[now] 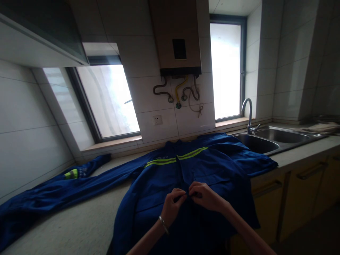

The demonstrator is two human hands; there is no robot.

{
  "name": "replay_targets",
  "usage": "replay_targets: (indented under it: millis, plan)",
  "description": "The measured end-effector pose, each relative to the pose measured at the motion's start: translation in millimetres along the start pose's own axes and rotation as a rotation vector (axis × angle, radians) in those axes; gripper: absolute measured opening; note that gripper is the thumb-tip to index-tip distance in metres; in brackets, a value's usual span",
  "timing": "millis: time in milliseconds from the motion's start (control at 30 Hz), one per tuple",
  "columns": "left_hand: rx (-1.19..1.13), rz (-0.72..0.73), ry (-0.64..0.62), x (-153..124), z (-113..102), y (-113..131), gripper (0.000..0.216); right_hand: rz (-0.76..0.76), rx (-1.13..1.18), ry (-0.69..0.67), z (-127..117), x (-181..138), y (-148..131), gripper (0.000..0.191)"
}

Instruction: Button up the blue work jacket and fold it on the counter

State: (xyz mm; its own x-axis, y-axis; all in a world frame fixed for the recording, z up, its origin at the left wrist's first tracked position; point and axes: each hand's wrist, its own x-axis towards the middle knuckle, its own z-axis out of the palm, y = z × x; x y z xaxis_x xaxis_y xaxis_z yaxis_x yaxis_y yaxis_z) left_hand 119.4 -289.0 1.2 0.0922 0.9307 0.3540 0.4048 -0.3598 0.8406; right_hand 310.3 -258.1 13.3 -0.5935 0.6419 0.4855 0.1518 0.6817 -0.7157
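jacket: blue work jacket (186,173) lies front-up on the counter (87,223), hem hanging over the front edge, one sleeve stretched out to the left, other side touching the sink (268,141)
stripes: yellow-green reflective bands across the chest
left hand: left hand (171,207) on the jacket's front opening, grip closed, fingers pinching the fabric edge; bracelet on the wrist
right hand: right hand (205,196) just beside it, touching, grip closed on the opposite edge of the opening
detail: too dark to tell button or zip
sink: double basin, tap (248,113) behind
wall: water heater (177,35) above, windows either side
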Motion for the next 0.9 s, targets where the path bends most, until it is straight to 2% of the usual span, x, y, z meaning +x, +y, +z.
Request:
replay_targets:
  millis: [233,333,500,633,733,800,900]
  plan:
    - [0.021,0.001,-0.16,11,-8,1,0.019,0.037,0.046,0.015,3,6,7,0.021]
    - [0.058,-0.031,-0.177,12,-8,6,0.023,0.076,0.075,0.044,5,7,9,0.019]
    - [0.129,-0.078,-0.073,9,-4,8,0.025,0.092,0.125,0.073,5,6,9,0.017]
    - [0.281,0.062,0.13,6,-10,14,0.021,0.15,0.122,0.139,5,-4,1,0.021]
    - [0.325,0.105,0.174,8,-18,23,0.026,0.205,-0.014,0.289,18,-27,-7,0.032]
    - [0.319,0.094,0.181,11,-22,28,0.027,0.266,-0.127,0.356,36,-51,-7,0.045]
    - [0.329,0.088,0.177,14,-25,30,0.027,0.422,-0.28,0.341,72,-87,9,0.079]
